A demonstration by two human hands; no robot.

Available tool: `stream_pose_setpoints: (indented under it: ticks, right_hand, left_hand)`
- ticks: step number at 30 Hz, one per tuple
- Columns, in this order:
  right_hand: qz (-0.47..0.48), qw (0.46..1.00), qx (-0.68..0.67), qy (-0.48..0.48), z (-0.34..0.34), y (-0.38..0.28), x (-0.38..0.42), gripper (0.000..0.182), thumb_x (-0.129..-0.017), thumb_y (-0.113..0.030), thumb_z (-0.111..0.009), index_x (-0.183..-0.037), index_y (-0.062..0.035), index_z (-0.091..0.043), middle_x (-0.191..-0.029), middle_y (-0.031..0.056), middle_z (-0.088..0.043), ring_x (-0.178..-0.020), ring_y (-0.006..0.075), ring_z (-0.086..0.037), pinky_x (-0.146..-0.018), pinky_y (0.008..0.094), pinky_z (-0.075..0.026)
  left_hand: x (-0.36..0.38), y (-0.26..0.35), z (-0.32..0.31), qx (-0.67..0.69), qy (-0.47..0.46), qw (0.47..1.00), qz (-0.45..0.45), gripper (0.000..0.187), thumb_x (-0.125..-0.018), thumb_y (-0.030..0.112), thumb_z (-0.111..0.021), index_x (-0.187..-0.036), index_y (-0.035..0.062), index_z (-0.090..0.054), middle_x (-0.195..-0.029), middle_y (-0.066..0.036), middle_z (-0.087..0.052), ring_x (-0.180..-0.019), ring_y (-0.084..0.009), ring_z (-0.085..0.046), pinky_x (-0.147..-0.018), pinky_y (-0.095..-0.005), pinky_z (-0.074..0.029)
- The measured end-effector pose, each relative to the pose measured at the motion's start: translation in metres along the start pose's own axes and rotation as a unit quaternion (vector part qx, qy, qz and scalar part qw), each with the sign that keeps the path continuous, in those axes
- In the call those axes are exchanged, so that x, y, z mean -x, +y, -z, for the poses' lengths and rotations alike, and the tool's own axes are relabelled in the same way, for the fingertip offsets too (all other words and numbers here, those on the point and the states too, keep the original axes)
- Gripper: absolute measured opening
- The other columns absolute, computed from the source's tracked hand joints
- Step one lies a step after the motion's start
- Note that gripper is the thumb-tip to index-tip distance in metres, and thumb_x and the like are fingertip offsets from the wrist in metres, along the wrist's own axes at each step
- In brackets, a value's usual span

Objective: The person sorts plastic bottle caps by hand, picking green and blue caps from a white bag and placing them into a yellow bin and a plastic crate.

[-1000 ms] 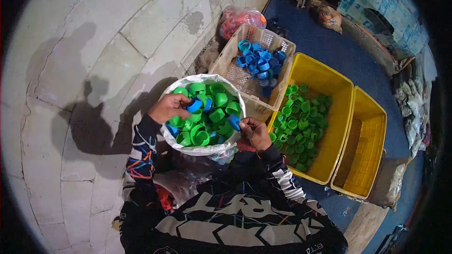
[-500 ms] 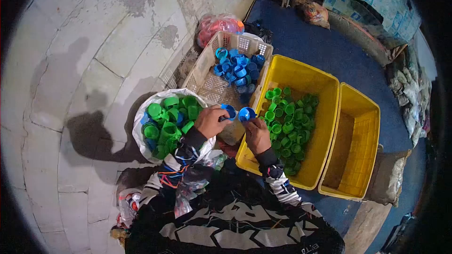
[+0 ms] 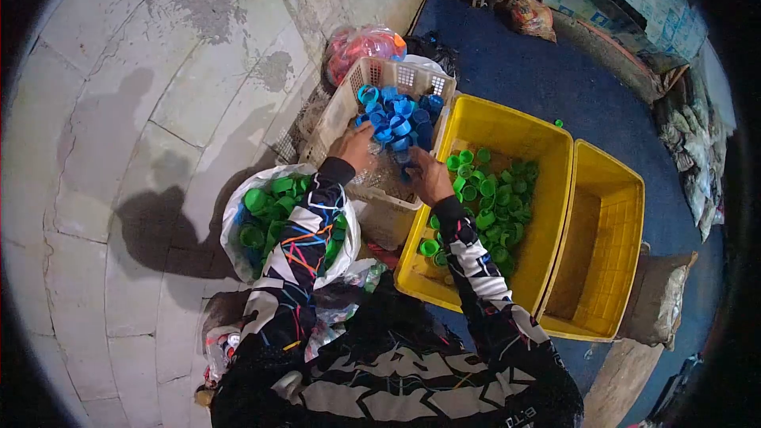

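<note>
My left hand (image 3: 357, 148) reaches over the near left part of the pale plastic crate (image 3: 326, 136), fingers spread beside the pile of blue bottle caps (image 3: 399, 116). At the crate's right side, my right hand (image 3: 430, 178) has its fingers stretched toward the same caps; its thumb is partly hidden. Neither hand shows a cap gripped in it. Below my left forearm stands a white sack (image 3: 231, 247) holding green caps (image 3: 255, 200) and some blue ones. To the right, smaller green caps (image 3: 495, 206) lie in a yellow tub (image 3: 547, 246).
A second yellow tub (image 3: 598, 238) stands right of the first. One green cap (image 3: 559, 123) shows beyond the first tub's far edge, over the blue floor covering (image 3: 507, 63). Behind the crate sits a bag of red items (image 3: 363, 51). A block wall (image 3: 182, 95) borders the left.
Both hands moved forward from above the crate's near end to the blue caps. The two blue lids they held up are no longer in them. A green cap appears beyond the tub.
</note>
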State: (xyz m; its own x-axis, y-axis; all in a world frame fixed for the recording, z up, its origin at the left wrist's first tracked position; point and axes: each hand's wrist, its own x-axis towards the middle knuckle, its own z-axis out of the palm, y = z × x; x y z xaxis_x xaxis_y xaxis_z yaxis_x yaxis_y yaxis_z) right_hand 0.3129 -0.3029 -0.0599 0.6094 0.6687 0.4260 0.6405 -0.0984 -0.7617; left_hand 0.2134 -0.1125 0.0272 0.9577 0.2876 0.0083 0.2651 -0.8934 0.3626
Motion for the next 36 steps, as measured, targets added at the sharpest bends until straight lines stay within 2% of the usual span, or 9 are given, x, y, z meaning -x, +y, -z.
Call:
stream_pose_setpoints:
  ticks: [5, 8, 9, 12, 20, 24, 29, 31, 36]
  right_hand:
    - [-0.131, 0.991, -0.002, -0.025, 0.002, -0.007, 0.052, 0.035, -0.081, -0.009, -0.068, -0.114, 0.0001, -0.061, -0.104, 0.0179, -0.067, -0.088, 0.0251, -0.069, -0.073, 0.0328, -0.056]
    - [-0.189, 0.982, -0.016, -0.023, -0.004, -0.019, 0.082, 0.031, -0.082, -0.01, -0.068, -0.11, -0.0015, -0.063, -0.098, 0.0146, -0.069, -0.086, 0.0213, -0.069, -0.072, 0.0315, -0.055]
    - [-0.19, 0.981, -0.018, -0.02, -0.008, -0.021, 0.092, 0.03, -0.082, -0.011, -0.068, -0.11, -0.0018, -0.063, -0.097, 0.014, -0.069, -0.085, 0.0211, -0.069, -0.071, 0.0315, -0.055]
    - [-0.188, 0.982, -0.022, -0.024, -0.024, -0.032, 0.112, 0.028, -0.082, -0.009, -0.066, -0.108, -0.0013, -0.063, -0.097, 0.0143, -0.068, -0.082, 0.0231, -0.069, -0.068, 0.0322, -0.055]
    - [-0.11, 0.991, -0.059, -0.042, -0.057, -0.08, 0.121, 0.028, -0.079, -0.005, -0.062, -0.105, 0.001, -0.063, -0.092, 0.0156, -0.068, -0.075, 0.025, -0.066, -0.067, 0.0342, -0.053]
    - [-0.108, 0.992, -0.012, -0.07, -0.073, -0.13, 0.108, 0.023, -0.083, -0.009, -0.064, -0.104, -0.0005, -0.064, -0.086, 0.011, -0.068, -0.069, 0.0184, -0.064, -0.063, 0.0311, -0.051]
    - [-0.057, 0.996, -0.029, -0.062, -0.094, -0.162, 0.102, 0.023, -0.08, -0.009, -0.067, -0.103, -0.0026, -0.066, -0.083, 0.0114, -0.067, -0.063, 0.0201, -0.062, -0.058, 0.0327, -0.048]
    - [-0.082, 0.992, -0.038, -0.092, -0.094, -0.17, 0.105, 0.025, -0.08, -0.008, -0.066, -0.105, -0.0025, -0.064, -0.087, 0.0152, -0.067, -0.068, 0.0292, -0.064, -0.063, 0.0371, -0.05]
    - [-0.073, 0.992, -0.002, -0.1, -0.098, -0.174, 0.112, 0.026, -0.079, -0.004, -0.065, -0.104, -0.0001, -0.063, -0.094, 0.0194, -0.065, -0.07, 0.0309, -0.064, -0.064, 0.0377, -0.051]
  left_hand:
    - [0.036, -0.043, 0.001, 0.05, 0.128, 0.986, -0.092, 0.049, -0.074, 0.024, -0.074, -0.114, 0.0011, -0.059, -0.113, -0.021, -0.062, -0.105, -0.0367, -0.059, -0.091, -0.0414, -0.047]
    - [0.082, -0.035, 0.052, 0.103, 0.072, 0.992, 0.014, 0.047, -0.074, 0.027, -0.075, -0.11, -0.0002, -0.062, -0.105, -0.021, -0.065, -0.099, -0.038, -0.061, -0.086, -0.0408, -0.049]
    - [0.096, -0.056, 0.047, 0.097, 0.129, 0.986, -0.038, 0.049, -0.074, 0.026, -0.078, -0.114, 0.0021, -0.061, -0.106, -0.017, -0.066, -0.092, -0.0308, -0.065, -0.081, -0.0396, -0.05]
    - [0.145, -0.073, 0.074, 0.124, 0.075, 0.987, 0.074, 0.048, -0.073, 0.024, -0.077, -0.111, 0.0004, -0.062, -0.102, -0.019, -0.066, -0.09, -0.0326, -0.066, -0.077, -0.0407, -0.051]
    - [0.249, -0.132, 0.068, 0.172, 0.107, 0.975, 0.095, 0.042, -0.073, 0.005, -0.074, -0.114, 0.005, -0.062, -0.108, -0.013, -0.065, -0.084, -0.0238, -0.065, -0.074, -0.0346, -0.052]
    - [0.271, -0.131, 0.064, 0.131, 0.136, 0.98, 0.058, 0.039, -0.069, 0.001, -0.072, -0.106, 0.0083, -0.064, -0.097, -0.014, -0.065, -0.092, -0.0329, -0.062, -0.08, -0.0429, -0.048]
    - [0.277, -0.103, 0.052, 0.058, 0.049, 0.995, 0.065, 0.041, -0.071, 0.005, -0.073, -0.11, 0.0134, -0.064, -0.117, -0.015, -0.049, -0.11, -0.0351, -0.05, -0.092, -0.0425, -0.043]
    - [0.279, -0.111, 0.037, 0.03, 0.06, 0.996, 0.054, 0.039, -0.071, 0.01, -0.074, -0.108, 0.017, -0.065, -0.117, -0.015, -0.049, -0.108, -0.0347, -0.052, -0.087, -0.0452, -0.044]
    - [0.276, -0.121, 0.029, 0.046, 0.068, 0.995, 0.061, 0.022, -0.071, 0.016, -0.075, -0.091, 0.0113, -0.066, -0.107, -0.013, -0.055, -0.096, -0.0348, -0.057, -0.081, -0.0461, -0.046]
